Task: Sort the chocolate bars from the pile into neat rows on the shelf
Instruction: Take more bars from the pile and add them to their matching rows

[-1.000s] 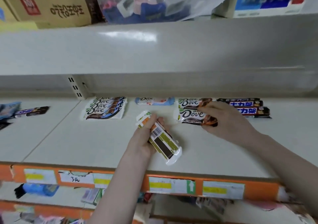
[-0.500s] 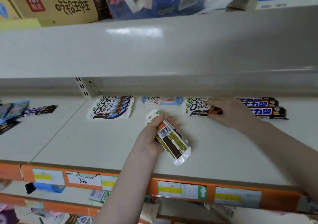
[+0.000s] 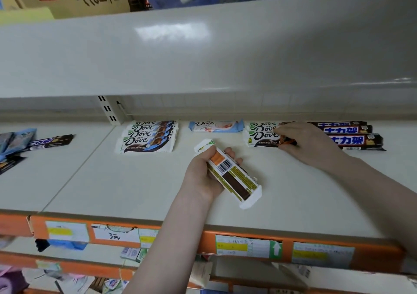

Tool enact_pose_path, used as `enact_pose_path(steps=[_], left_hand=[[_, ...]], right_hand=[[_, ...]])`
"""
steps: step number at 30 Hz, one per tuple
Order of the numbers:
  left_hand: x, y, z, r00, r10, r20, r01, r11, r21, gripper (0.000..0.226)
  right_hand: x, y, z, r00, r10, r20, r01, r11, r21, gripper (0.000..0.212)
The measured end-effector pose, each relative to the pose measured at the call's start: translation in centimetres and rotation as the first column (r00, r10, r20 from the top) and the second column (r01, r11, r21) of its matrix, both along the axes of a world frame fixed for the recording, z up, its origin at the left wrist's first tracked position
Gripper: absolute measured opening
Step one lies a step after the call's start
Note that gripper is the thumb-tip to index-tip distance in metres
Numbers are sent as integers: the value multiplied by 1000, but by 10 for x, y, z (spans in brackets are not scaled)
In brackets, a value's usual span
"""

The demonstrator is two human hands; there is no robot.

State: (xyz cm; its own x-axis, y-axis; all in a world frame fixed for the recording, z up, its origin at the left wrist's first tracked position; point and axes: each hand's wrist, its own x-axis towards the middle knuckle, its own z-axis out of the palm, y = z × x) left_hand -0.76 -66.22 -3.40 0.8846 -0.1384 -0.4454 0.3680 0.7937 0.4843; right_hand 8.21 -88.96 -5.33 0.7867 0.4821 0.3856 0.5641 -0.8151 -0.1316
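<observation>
- Your right hand (image 3: 309, 144) has carried its white-and-brown Dove bar with the orange end (image 3: 268, 138) from out on the cream metal shelf (image 3: 140, 181) back to the rear edge, where it now lies at the front of the matching Dove stack (image 3: 262, 126), touching it.
- The fingers of that hand are still curled over the bar's orange end, pinching it; the bar is down but not yet released.
- That means this bar is as good as placed. Judge the row before you let go: its left end looks level with the bars behind it.
- Your left hand (image 3: 203, 176) has stayed near the middle of the shelf, thumb and fingers wrapped round a small bundle of white-wrapped bars held barcode side up (image 3: 232, 178). How many bars are in it, I cannot tell.
- These are probably your next bars to place; the orange and brown on the backs suggests they belong with the same stack.
- Along the rear edge, left to right: a stack of Dove bars with blue swirls (image 3: 146, 138), a single pale blue Dove bar (image 3: 216, 126), the stack you are feeding, and dark brown bars with blue lettering (image 3: 347, 133) beside your right wrist.
- At the shelf's left end a loose pile of mixed bars (image 3: 20, 144) is unsorted, so much of the task remains.
</observation>
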Motion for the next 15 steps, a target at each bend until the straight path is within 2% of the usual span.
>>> enact_pose_path(steps=[8, 11, 15], left_hand=[[-1, 2, -3, 1000, 8, 3, -8, 999, -31, 13], [-2, 2, -3, 999, 45, 12, -44, 999, -31, 6], [-2, 2, -2, 992, 129, 14, -128, 991, -40, 12]], right_hand=[[1, -4, -2, 999, 17, 29, -17, 1000, 2, 37], [1, -5, -2, 1000, 18, 12, -18, 1000, -14, 38], [-11, 3, 8, 1000, -17, 11, 17, 999, 44, 32]])
